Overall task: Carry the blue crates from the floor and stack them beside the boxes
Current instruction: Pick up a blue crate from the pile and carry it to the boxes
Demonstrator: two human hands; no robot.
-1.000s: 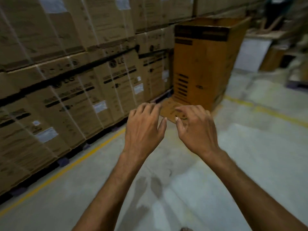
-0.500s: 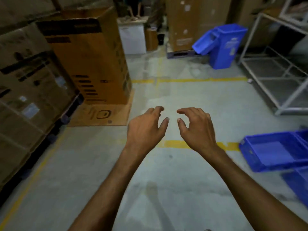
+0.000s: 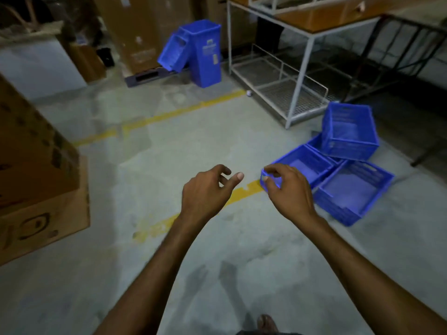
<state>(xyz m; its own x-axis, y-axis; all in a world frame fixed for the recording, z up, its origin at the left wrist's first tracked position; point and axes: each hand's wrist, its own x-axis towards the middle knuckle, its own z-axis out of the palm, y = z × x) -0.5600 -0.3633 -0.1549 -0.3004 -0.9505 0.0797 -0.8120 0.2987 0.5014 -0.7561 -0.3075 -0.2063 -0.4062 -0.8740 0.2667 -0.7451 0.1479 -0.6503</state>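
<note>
On the floor, blue crates (image 3: 348,163) lie empty — both hands' grips spread, holding nothing.

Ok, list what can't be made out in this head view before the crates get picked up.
- Nearest blue crate: its near corner is hidden behind the right hand.
- Crate under the tilted crate: mostly covered, so the count of the pile is uncertain.
- Label on the tall blue bin: too small and blurred to read.
- Cardboard box: cut off by the left edge.
- Left hand: empty, fingers loosely curled.
</note>
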